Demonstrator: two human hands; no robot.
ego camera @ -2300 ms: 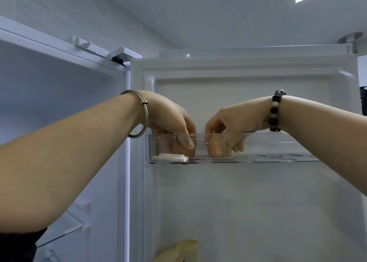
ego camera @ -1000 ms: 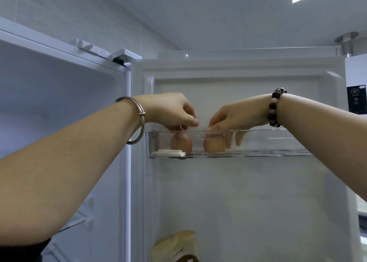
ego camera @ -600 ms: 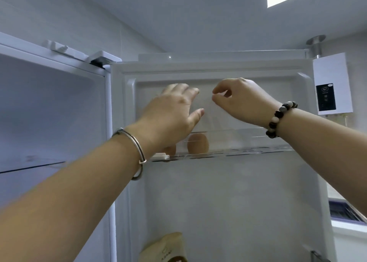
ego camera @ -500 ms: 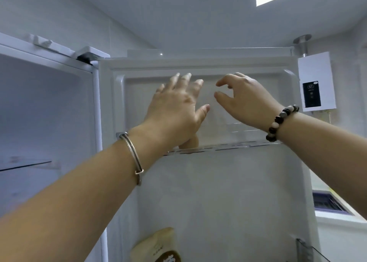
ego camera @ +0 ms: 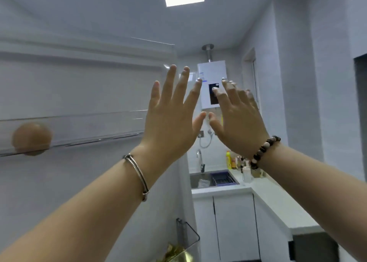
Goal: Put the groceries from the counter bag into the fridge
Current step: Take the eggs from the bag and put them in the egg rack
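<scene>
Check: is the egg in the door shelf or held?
In the door shelf: the egg sits behind its clear wall; left hand and right hand are empty.

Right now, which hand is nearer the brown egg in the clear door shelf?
The left hand, wearing the silver bangle; the right hand with dark beads is farther.

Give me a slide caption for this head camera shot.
Open, empty left hand and right hand by the fridge door, one egg sitting in its clear bin.
</scene>
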